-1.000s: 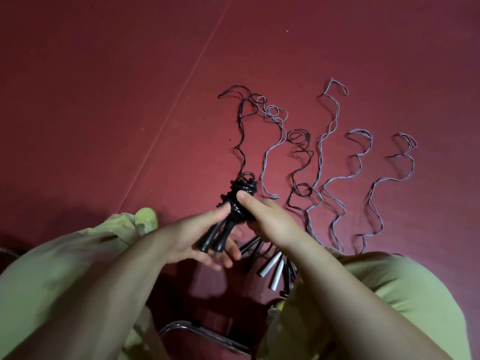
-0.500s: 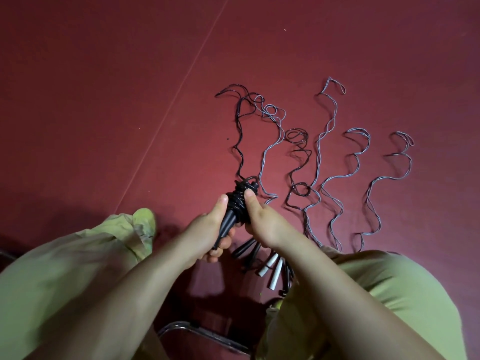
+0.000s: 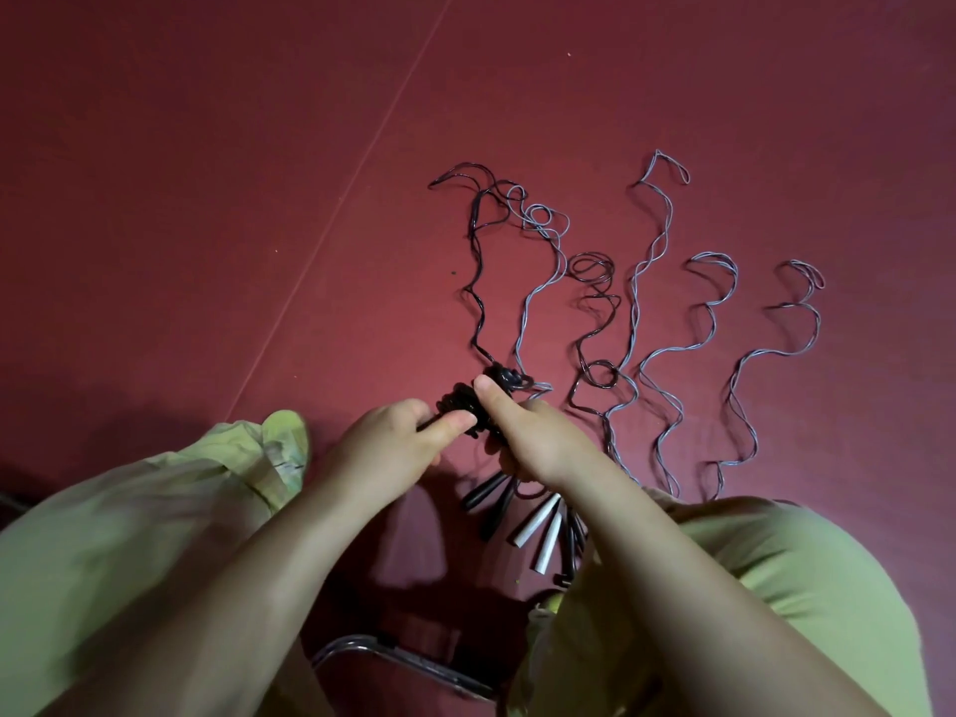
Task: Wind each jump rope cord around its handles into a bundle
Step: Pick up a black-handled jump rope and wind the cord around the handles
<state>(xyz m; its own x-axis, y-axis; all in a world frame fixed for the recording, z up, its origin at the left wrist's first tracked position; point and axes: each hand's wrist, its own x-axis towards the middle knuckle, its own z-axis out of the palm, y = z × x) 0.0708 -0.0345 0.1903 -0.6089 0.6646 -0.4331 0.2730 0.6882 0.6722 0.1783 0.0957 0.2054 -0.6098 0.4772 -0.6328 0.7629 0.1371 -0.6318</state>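
Both hands grip the black rope bundle (image 3: 468,406) above the red floor (image 3: 207,199): left hand (image 3: 393,439) pinches the handle end, right hand (image 3: 533,432) clamps the coils w/ thumb. Cord (image 3: 478,282) looks thin, light, springy & probably slick, so best held at the handles, wraps pinned.

A dark red floor (image 3: 207,199) with a thin pale seam (image 3: 362,163) is lying under light green trouser legs (image 3: 103,535) and a curved metal chair bar (image 3: 393,652).
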